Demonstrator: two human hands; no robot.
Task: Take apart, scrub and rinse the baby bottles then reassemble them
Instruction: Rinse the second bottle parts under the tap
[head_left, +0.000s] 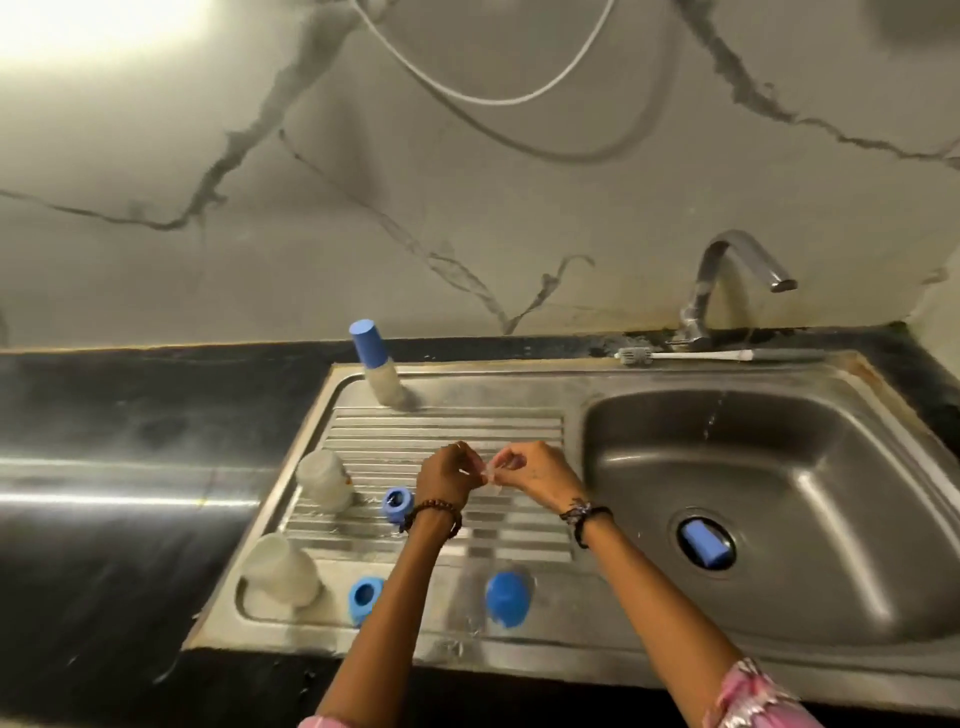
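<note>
At mid-frame, above the ribbed drainboard (447, 431), a small clear teat (491, 474) is pinched between the left hand (449, 475) and the right hand (537, 475). Left of them two clear bottle bodies (324, 480) stand inverted, with blue collars (397, 504) and a blue cap (508, 597) nearby. An assembled bottle (376, 364) stands further up. Another blue cap lies in the sink's drain (727, 527) at lower right.
</note>
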